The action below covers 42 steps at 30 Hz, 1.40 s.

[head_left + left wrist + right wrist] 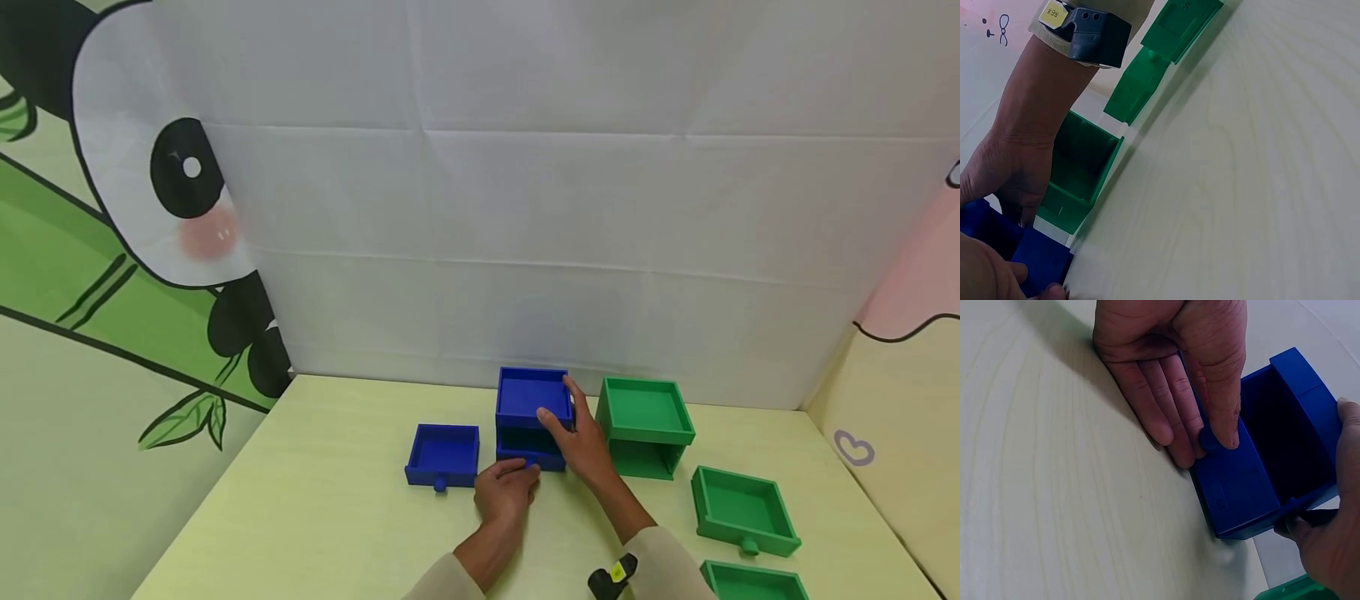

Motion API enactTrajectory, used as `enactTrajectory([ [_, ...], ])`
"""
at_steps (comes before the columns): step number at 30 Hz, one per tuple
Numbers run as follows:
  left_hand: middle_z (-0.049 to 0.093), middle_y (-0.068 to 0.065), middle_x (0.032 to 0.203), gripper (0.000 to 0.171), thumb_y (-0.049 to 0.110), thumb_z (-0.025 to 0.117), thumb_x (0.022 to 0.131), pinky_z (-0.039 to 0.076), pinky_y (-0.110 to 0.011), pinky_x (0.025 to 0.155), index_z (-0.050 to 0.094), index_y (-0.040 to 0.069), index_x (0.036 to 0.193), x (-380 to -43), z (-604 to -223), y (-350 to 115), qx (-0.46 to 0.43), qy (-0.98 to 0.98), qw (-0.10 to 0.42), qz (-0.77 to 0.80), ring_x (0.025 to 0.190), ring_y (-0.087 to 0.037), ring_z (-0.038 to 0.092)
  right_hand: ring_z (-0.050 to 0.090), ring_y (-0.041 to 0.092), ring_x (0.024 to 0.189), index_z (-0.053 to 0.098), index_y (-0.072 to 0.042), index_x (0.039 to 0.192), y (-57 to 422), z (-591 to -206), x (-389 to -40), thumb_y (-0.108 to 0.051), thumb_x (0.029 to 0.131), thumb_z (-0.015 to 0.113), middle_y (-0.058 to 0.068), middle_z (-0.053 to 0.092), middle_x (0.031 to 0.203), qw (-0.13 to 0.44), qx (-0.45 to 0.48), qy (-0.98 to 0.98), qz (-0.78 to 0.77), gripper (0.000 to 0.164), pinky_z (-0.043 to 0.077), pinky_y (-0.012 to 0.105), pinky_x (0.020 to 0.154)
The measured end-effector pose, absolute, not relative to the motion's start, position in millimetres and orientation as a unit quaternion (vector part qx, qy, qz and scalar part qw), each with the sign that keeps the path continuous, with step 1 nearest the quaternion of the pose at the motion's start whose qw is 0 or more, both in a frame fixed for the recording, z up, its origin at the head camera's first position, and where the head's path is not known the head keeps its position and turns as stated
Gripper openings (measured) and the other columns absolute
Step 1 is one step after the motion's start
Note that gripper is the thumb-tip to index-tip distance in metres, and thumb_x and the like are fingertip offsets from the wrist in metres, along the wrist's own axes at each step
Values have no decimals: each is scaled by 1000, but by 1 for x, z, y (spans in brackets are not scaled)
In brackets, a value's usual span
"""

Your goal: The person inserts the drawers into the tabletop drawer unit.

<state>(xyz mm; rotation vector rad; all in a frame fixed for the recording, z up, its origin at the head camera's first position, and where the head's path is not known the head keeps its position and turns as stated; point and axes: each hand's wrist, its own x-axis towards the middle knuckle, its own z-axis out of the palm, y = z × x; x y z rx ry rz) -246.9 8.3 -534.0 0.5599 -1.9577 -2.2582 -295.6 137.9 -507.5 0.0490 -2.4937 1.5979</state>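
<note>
A small blue drawer cabinet (532, 396) stands near the back of the table. Its upper slot is an open hollow, and a blue drawer (1241, 490) fills the lower slot. Thumb and fingers of my left hand (504, 493) pinch that drawer's round knob (1211, 440) from the front. My right hand (585, 442) grips the cabinet at its right side, thumb at the top front edge and fingers along the side. To the left lies a separate blue drawer (420, 477) with its knob toward me. Part of the knob is hidden by my left fingers.
Right of the blue cabinet stands a green cabinet (647, 408) with a hollow front. Two green drawers (742, 504) lie on the table at the right, the nearer one cut off by the frame. A printed cloth wall (465, 317) rises behind the table.
</note>
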Motion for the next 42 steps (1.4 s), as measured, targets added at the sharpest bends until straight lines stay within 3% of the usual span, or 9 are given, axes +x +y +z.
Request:
enactTrajectory([
  [25,74,-12,80,19,1,82,77,51,-27,51,73,-3,93,-255,-535,12,177,-643,72,-742,63,-19,68,48,47,130,21,-32,158,139,-508,-296,-54,95,61,28,43,148,92,30,-830,549,78,43,64,99],
  [42,73,-9,75,23,6,84,74,50,-25,50,73,-2,92,-252,-536,12,193,-659,64,-724,55,-17,65,50,45,129,21,-36,157,140,-509,-297,-54,94,62,25,45,147,92,26,-828,553,77,44,63,99],
])
